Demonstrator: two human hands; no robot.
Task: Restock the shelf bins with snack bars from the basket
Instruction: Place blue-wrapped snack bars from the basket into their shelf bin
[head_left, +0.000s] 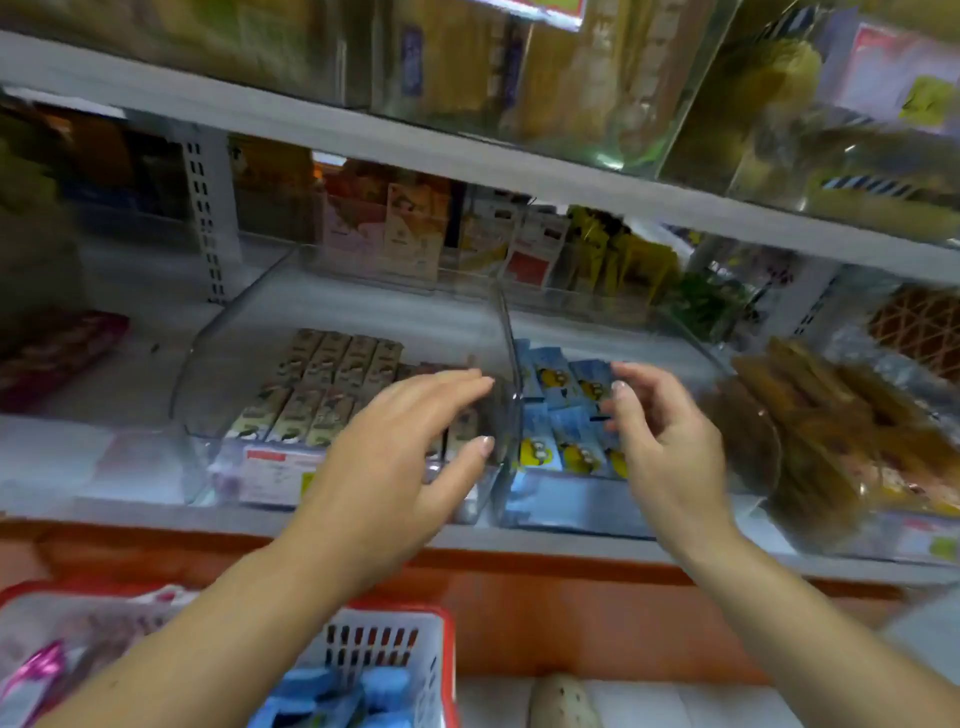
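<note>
Two clear shelf bins stand side by side on the middle shelf. The left bin (218, 332) holds rows of beige snack bars (322, 384). The right bin (566, 512) holds blue snack bars with yellow cartoon figures (550, 415). My left hand (400, 457) hovers over the left bin's front right corner, its fingers straight and spread, holding nothing. My right hand (665, 447) is over the blue bars with its fingers loosely curled, fingertips at the packets and nothing plainly gripped. Below, a white basket with a red rim (410, 639) contains more blue bars (332, 696).
A third bin of brown packets (831, 441) sits to the right. Standing packets (410, 234) line the back of the shelf. An upper shelf edge (467, 161) overhangs the bins. A second red-rimmed basket (47, 592) with pink packets is at lower left.
</note>
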